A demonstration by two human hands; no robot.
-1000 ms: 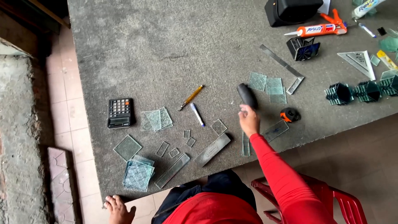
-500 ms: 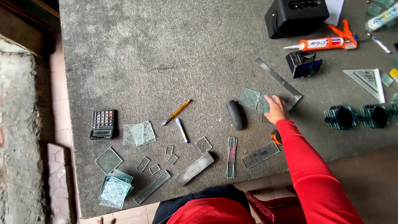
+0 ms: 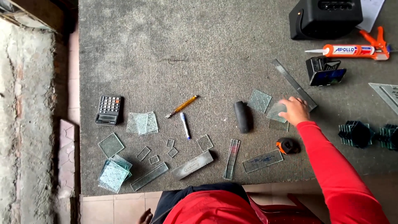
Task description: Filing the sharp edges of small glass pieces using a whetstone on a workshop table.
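On the grey table (image 3: 174,49), right of centre, my right hand (image 3: 295,110) lies palm down with the fingers (image 3: 286,102) curled over a small square glass tile (image 3: 275,113). It has that tile by its upper right edge; how tightly I cannot tell, as the hand hides the grip. A second tile (image 3: 260,101) lies just left of it, and a third pane (image 3: 278,125) shows under the held one. A long metal ruler (image 3: 294,84) runs diagonally just above the hand, its lower end touching or nearly touching my knuckles. A black cylinder (image 3: 241,117) lies left of the tiles. Near my forearm sits a small black and orange tape measure (image 3: 287,145).

My left hand (image 3: 145,216) shows only as a sliver at the bottom edge, below the table, beside my red shirt; I cannot tell whether it is open or closed.

Further left lie a yellow cutter (image 3: 182,106), a pen (image 3: 185,125), a calculator (image 3: 108,110), and scattered glass offcuts with a stack (image 3: 113,175) at the near left corner. At the far right are a caulking gun (image 3: 352,49) and a black box (image 3: 325,18).
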